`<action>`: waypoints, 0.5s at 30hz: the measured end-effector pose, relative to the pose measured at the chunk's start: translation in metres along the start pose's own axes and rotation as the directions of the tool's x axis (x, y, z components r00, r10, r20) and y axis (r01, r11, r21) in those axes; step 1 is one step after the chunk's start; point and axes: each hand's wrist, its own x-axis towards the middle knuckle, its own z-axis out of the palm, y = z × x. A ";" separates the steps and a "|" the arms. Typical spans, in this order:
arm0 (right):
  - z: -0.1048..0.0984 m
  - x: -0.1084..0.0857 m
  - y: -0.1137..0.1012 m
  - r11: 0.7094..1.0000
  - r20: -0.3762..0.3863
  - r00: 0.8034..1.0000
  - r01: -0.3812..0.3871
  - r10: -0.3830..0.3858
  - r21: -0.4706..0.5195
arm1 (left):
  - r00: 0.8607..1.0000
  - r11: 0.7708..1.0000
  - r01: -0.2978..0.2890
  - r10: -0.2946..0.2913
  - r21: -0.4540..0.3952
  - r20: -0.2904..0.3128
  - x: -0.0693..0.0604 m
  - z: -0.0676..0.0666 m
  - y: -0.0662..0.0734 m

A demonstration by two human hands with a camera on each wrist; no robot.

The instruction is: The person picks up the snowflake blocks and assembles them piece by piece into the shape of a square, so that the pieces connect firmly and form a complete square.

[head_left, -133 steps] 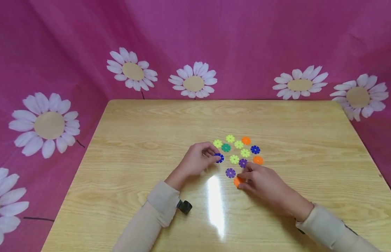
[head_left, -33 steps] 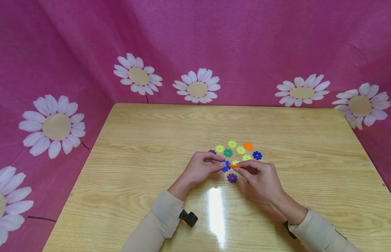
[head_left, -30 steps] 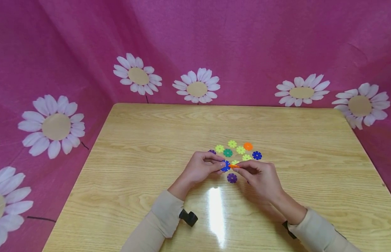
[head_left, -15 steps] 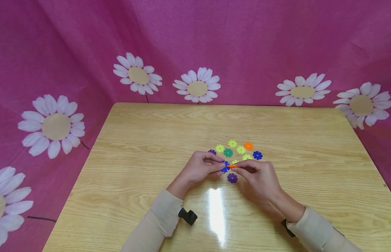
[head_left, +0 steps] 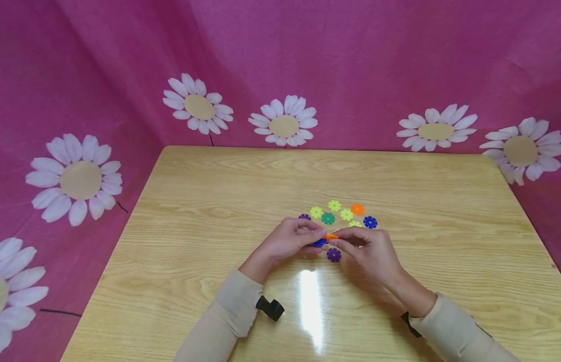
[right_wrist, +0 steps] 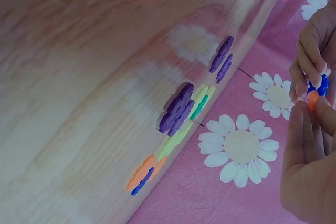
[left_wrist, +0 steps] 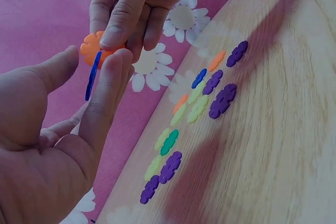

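Note:
Above the table, the left hand [head_left: 287, 242] holds a blue notched disc [head_left: 319, 243] by its edge. An orange disc [head_left: 331, 236] is pinched between thumb and fingers of the right hand [head_left: 375, 254]. The two discs meet at right angles in the left wrist view, where the blue disc [left_wrist: 93, 76] appears edge-on and the orange disc [left_wrist: 90, 49] shows its face. In the right wrist view the blue disc [right_wrist: 321, 86] touches the orange one [right_wrist: 313, 99]. How deeply their slots engage cannot be told.
Several loose discs lie behind the hands, among them a green disc [head_left: 328, 218], an orange one [head_left: 357, 208] and a blue one [head_left: 370, 221]. A purple disc [head_left: 334, 255] lies just in front. A pink flowered cloth [head_left: 353, 65] stands behind the wooden table [head_left: 194, 201].
Earlier the right hand was at the orange disc low over the table; it has since brought it to the blue disc. In the last half second the blue disc has tilted flatter.

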 end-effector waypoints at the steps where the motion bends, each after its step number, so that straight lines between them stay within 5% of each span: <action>1: 0.000 0.000 0.000 1.000 0.010 1.000 -0.003 0.003 0.005 | 1.000 1.000 0.000 0.000 -0.002 0.009 0.000 0.001 0.000; 15: -0.011 0.000 -0.006 0.997 0.104 0.994 -0.039 0.045 -0.061 | 1.000 1.000 0.002 -0.002 0.015 0.007 0.002 0.002 -0.004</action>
